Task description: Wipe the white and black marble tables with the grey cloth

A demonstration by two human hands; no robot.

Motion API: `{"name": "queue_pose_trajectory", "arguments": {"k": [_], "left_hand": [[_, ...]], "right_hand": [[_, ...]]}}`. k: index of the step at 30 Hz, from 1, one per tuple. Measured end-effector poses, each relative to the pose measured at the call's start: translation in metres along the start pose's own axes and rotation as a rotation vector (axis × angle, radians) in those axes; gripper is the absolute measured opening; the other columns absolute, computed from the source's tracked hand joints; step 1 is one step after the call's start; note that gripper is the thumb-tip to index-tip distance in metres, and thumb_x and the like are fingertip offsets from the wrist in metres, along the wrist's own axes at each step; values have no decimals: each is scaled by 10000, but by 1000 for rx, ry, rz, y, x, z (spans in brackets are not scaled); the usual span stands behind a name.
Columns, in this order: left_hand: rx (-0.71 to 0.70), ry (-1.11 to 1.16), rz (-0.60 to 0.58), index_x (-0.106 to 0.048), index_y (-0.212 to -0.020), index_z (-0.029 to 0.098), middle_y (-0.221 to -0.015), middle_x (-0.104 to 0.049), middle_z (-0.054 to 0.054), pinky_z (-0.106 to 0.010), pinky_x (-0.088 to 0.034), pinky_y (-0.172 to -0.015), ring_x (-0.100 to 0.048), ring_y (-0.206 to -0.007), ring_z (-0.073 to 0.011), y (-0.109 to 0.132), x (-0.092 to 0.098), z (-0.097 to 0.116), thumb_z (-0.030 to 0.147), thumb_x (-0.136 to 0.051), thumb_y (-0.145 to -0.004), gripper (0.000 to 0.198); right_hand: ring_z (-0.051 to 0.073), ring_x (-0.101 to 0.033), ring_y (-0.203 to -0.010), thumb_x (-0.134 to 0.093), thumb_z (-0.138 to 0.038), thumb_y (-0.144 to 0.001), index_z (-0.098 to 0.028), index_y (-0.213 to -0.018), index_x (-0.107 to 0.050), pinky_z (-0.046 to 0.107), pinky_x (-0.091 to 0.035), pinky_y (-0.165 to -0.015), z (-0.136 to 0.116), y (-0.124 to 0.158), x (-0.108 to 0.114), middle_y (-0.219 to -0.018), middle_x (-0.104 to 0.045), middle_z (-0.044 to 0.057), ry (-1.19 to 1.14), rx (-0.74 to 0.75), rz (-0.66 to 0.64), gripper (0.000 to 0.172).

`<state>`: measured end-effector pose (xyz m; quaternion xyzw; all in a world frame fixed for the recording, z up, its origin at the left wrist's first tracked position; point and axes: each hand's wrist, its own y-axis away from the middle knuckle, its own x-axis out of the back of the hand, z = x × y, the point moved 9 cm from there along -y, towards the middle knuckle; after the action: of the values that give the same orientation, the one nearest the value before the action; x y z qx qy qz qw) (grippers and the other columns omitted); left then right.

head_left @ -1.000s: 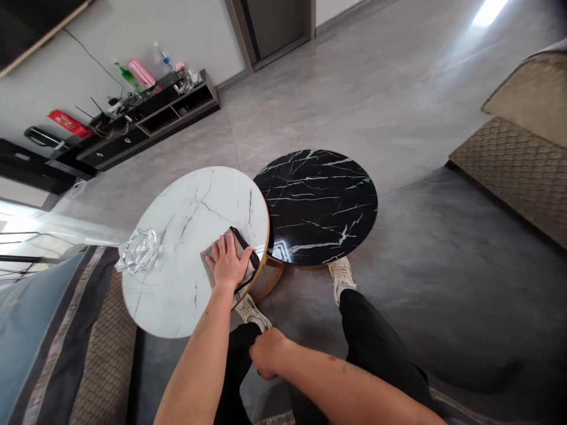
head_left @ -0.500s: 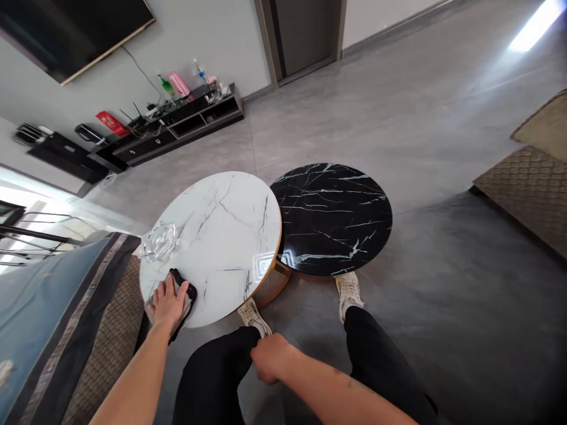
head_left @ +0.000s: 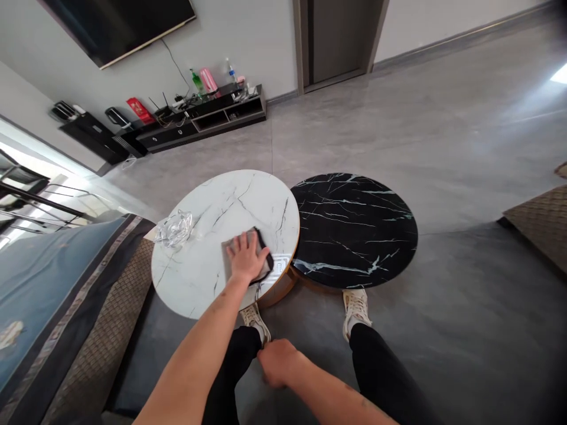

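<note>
My left hand [head_left: 245, 257] lies flat with fingers spread on a grey cloth with a black edge [head_left: 264, 243]. It presses the cloth onto the white marble-patterned round table [head_left: 212, 200], near that table's right side. A clear, crumpled-looking glass or plastic dish [head_left: 175, 228] sits by the left rim, apart from the hand. My right hand [head_left: 280, 361] is closed in a fist between my legs, below the table edge; nothing shows in it, and its palm side is hidden.
A lower black marble-patterned round table [head_left: 354, 230] adjoins the white one on the right. My shoes [head_left: 355, 307] are close to the tables' near edges. A blue-covered sofa [head_left: 57, 283] stands at left; a TV cabinet [head_left: 208, 121] with bottles and a router lines the far wall.
My left hand and the cloth have slid rightward across the white table from its left near edge. The view has shifted a little; my right hand remains in a fist between my legs.
</note>
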<state>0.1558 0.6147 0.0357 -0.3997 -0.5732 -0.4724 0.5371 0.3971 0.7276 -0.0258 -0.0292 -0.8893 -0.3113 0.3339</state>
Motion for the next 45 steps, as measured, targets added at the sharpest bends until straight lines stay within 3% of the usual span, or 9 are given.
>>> {"name": "queue_pose_trajectory", "arguments": {"k": [6,17,21,24,27,32,35,39,45], "left_hand": [[-162,35,-8,-249,-1803,284,-1894,-125,-114,-793,-95,-1341,-67,-1727,-472,12,1,61,814,-275,-1045,926],[-94,183,-202,-245,-1799,320,-1902,-29,-66,-755,-62,-1352,-15,-1744,-416,66,9,-9,744,-358,-1056,863],[-88,367,54,-252,-1791,213,-1895,-48,-153,-687,-193,-1359,-86,-1743,-397,95,81,-62,701,-431,-1039,915],[-182,507,184,-428,-1704,158,-1801,-382,-197,-492,-427,-1274,-461,-1605,-347,158,118,-128,636,-521,-992,863],[46,577,88,-747,-1303,196,-1182,-832,-112,-379,-578,-982,-790,-1054,-276,245,96,-235,632,-429,-1016,611],[324,588,-4,-748,-919,233,-634,-689,9,-336,-499,-680,-655,-579,-219,367,51,-343,692,-416,-978,569],[235,689,166,-735,-824,246,-602,-663,-2,-327,-494,-724,-668,-683,-230,381,83,-313,710,-418,-990,586],[-250,847,-6,-773,-832,223,-801,-786,-45,-304,-514,-788,-710,-795,-206,347,107,-171,665,-434,-1033,592],[-915,329,-689,-824,-785,297,-846,-828,-66,-342,-512,-650,-752,-782,-276,318,-17,29,497,-819,-876,220]], "right_hand": [[395,-767,-1203,-766,-309,-944,-163,-1273,-812,498,-677,-961,3,1,7,-1254,-780,196,18,5,-27,363],[379,-698,-1335,-730,-297,-953,-111,-1353,-774,450,-574,-1116,63,42,17,-1378,-731,217,-105,-128,172,444],[273,-707,-1321,-649,-267,-988,-150,-1433,-735,355,-548,-1154,50,88,13,-1409,-735,138,-163,-117,339,468],[218,-726,-1254,-505,-256,-1026,-172,-1440,-714,341,-562,-1130,46,145,11,-1389,-743,113,-262,-109,628,472],[227,-777,-1054,-514,-404,-1012,-171,-1288,-753,368,-627,-991,69,234,-2,-1254,-783,125,-519,-131,1089,433],[226,-777,-828,-600,-566,-923,-147,-1191,-742,350,-641,-769,91,337,-43,-1109,-799,144,-625,-368,1451,517],[241,-785,-849,-646,-588,-880,-145,-1194,-742,373,-654,-796,54,323,-27,-1099,-801,150,-586,-333,1391,552],[253,-782,-1008,-618,-526,-949,-160,-1173,-774,385,-652,-917,-15,248,31,-1154,-795,147,-424,-187,1215,457],[236,-783,-1036,-561,-342,-1065,-178,-1213,-769,369,-675,-911,-28,128,114,-1175,-788,127,-222,35,1198,303]]}}
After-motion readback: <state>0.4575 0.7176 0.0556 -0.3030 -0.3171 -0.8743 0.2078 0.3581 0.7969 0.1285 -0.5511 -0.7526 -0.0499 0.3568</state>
